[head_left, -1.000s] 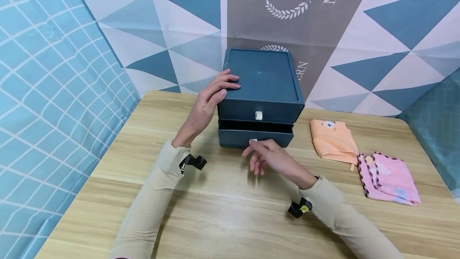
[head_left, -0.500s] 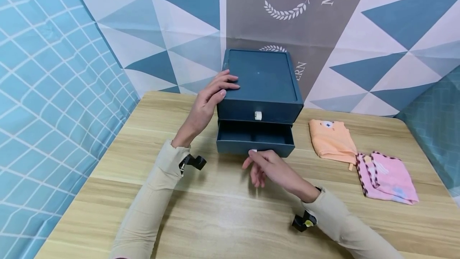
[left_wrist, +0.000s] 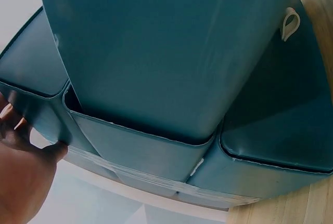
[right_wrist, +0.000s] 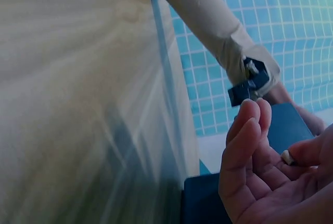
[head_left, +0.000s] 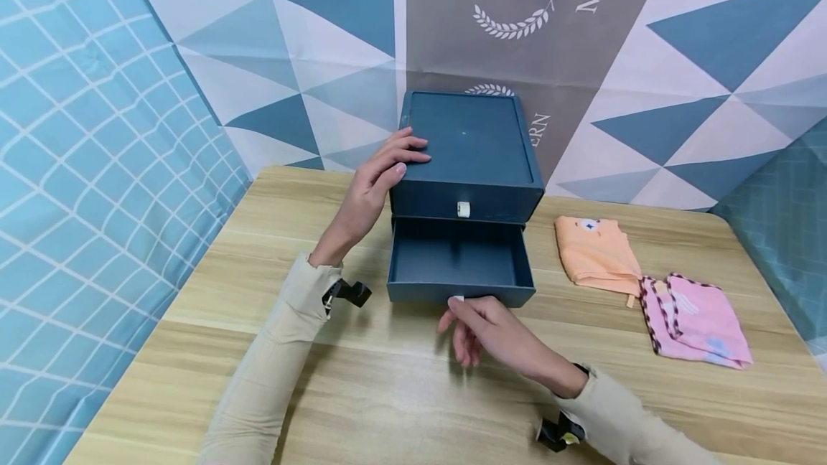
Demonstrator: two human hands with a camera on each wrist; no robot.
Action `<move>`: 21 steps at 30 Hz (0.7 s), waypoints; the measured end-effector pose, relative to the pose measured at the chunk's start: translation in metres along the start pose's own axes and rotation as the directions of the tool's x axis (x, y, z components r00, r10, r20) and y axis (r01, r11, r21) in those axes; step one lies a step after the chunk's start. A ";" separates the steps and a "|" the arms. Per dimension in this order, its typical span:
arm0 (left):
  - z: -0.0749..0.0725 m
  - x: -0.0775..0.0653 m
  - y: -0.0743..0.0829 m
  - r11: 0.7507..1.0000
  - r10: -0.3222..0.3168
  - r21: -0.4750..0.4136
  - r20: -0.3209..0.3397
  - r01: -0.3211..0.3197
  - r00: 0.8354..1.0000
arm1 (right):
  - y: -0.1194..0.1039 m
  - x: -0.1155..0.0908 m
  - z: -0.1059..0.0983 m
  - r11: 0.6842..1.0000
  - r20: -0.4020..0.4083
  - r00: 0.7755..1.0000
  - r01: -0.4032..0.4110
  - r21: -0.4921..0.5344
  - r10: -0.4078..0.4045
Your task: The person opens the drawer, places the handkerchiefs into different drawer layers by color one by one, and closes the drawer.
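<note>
Beyond the right hand (head_left: 494, 329), the way is blocked by the pulled-out lower drawer (head_left: 460, 264), though its cavity is open from above. Bare table (head_left: 400, 393) is left between the forearms. Right of it, passage is narrowed by the orange cloth (head_left: 597, 253) and pink cloth (head_left: 698, 321).

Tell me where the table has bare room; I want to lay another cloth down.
Bare wood lies left of the drawer box beyond the left hand, and along the near edge of the table. The open drawer is bare inside. It is crowded at right: the orange cloth and pink cloth.
</note>
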State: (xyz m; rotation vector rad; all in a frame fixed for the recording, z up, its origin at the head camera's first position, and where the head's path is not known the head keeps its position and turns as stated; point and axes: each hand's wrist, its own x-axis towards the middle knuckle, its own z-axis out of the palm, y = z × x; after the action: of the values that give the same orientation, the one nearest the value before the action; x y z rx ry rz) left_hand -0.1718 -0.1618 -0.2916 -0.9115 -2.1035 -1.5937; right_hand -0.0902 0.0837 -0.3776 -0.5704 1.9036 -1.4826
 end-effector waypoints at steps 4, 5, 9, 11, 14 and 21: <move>0.000 0.000 0.000 1.000 0.002 0.001 -0.002 -0.002 1.000 | 0.001 -0.007 0.006 1.000 -0.001 1.000 0.000 0.004 0.000; 0.000 0.000 0.000 1.000 0.002 0.001 -0.001 -0.002 1.000 | 0.002 -0.008 0.007 1.000 -0.002 1.000 -0.001 0.004 0.001; 0.000 0.000 0.000 1.000 0.005 -0.001 0.000 -0.005 1.000 | 0.004 -0.015 0.012 1.000 0.000 1.000 0.001 -0.003 -0.001; 0.000 0.001 0.000 1.000 0.006 -0.002 0.000 -0.006 1.000 | 0.005 -0.017 0.014 1.000 0.002 1.000 0.000 -0.005 0.000; 0.000 0.001 0.000 1.000 0.006 0.000 -0.002 -0.006 1.000 | 0.007 -0.020 0.017 1.000 0.000 1.000 -0.001 -0.008 0.001; 0.000 0.000 -0.002 1.000 0.010 -0.001 -0.005 -0.010 1.000 | 0.011 -0.028 0.027 0.999 0.008 1.000 0.028 0.019 -0.028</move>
State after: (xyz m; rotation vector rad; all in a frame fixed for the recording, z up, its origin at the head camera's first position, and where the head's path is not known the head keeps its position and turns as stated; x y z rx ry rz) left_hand -0.1727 -0.1618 -0.2929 -0.9163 -2.0923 -1.5901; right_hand -0.0503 0.0874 -0.3864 -0.5958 1.8806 -1.5119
